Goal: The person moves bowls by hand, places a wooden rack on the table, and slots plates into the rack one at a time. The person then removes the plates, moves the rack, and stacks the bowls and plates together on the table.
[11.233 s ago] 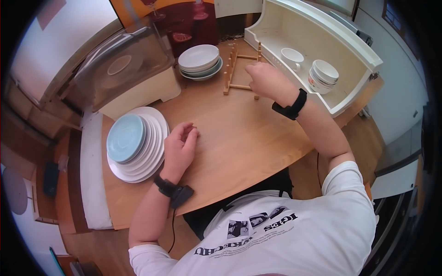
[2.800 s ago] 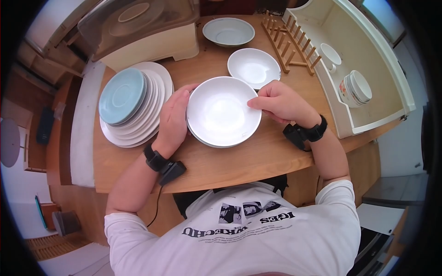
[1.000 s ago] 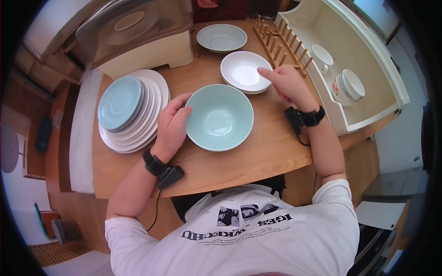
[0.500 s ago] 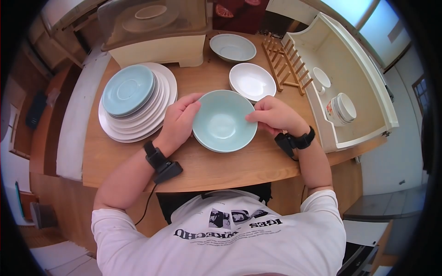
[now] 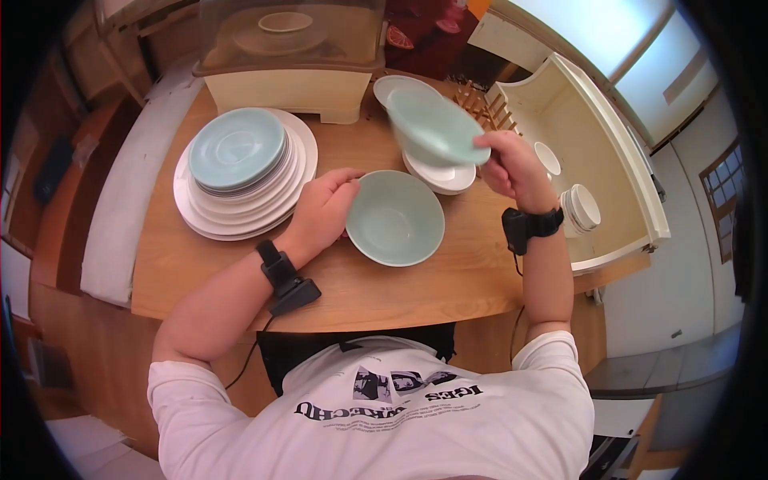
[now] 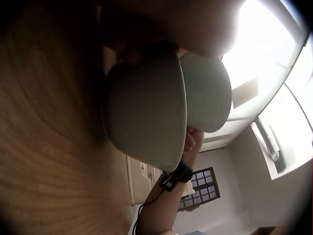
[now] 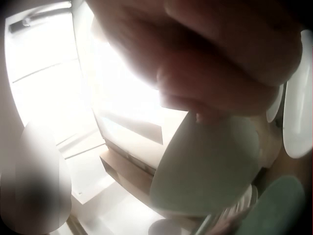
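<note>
In the head view my right hand pinches the rim of a pale green bowl, tilted in the air above a white bowl. A second green bowl sits upright on the table, its left rim gripped by my left hand. The left wrist view shows the side of this lower bowl with the raised one behind it. Fingers of the right hand are on the raised bowl in the right wrist view.
Stacked plates, a blue one on top, stand at the left. A covered box is behind them. Further back are a shallow bowl and a wooden rack. The cream cabinet at the right holds cups.
The two green bowls, nested before, are apart: my right hand has raised the upper one toward the back, over the white bowl. My left hand stays at the lower one. The head view has shifted.
</note>
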`<state>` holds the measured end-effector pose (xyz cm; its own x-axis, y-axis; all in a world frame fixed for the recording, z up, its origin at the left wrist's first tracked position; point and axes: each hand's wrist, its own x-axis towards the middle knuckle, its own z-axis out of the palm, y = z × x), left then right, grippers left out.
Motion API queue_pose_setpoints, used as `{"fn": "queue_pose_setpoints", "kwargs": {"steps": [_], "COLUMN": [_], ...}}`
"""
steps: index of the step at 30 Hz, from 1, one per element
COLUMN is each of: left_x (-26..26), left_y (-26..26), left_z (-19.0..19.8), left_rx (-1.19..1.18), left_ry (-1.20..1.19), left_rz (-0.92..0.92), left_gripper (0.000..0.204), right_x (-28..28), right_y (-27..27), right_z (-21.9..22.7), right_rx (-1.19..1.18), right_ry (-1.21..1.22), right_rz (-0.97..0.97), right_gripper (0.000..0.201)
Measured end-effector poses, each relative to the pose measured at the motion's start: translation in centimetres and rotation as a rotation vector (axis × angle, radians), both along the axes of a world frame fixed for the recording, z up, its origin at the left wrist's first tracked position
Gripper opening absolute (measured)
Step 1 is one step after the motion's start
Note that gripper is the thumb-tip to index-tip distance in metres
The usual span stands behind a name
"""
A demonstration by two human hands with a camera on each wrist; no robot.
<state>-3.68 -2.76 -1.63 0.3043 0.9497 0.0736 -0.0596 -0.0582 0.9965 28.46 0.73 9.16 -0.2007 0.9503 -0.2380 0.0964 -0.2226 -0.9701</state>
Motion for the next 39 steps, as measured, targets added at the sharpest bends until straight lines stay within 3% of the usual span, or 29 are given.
{"fn": "queue_pose_setpoints", "kwargs": {"steps": [2, 6, 10, 18, 33, 39], "left_x": [-0.1, -0.3, -0.3, -0.2, -0.3, -0.2], "left_y": [0.0, 0.0, -0.1, 0.3, 0.2, 0.3], "left_z": [0.1, 0.1, 0.1, -0.5, -0.1, -0.2], "left_rx": [0.033, 0.06, 0.085, 0.136, 0.151, 0.156], "left_ry": [0.073, 0.098, 0.098, 0.125, 0.158, 0.16], "left_rz": [-0.013, -0.027, -0.016, -0.002, 0.021, 0.009], "left_gripper": [0.033, 0.032, 0.032, 0.031, 0.031, 0.031], "right_x": [-0.5, -1.7, -0.9, -1.7, -0.9, -3.7], "right_y": [1.5, 5.8, 10.7, 14.9, 16.4, 8.4], "right_z": [0.3, -1.3, -3.5, -4.4, -5.4, -2.1], "right_rx": [-0.038, -0.03, -0.076, -0.173, -0.203, 0.046], "right_ry": [0.092, -0.004, -0.026, -0.127, -0.246, -0.373], "right_rz": [-0.152, -0.35, -0.353, -0.307, -0.238, -0.166], "right_gripper": [0.035, 0.026, 0.022, 0.024, 0.031, 0.048]}}
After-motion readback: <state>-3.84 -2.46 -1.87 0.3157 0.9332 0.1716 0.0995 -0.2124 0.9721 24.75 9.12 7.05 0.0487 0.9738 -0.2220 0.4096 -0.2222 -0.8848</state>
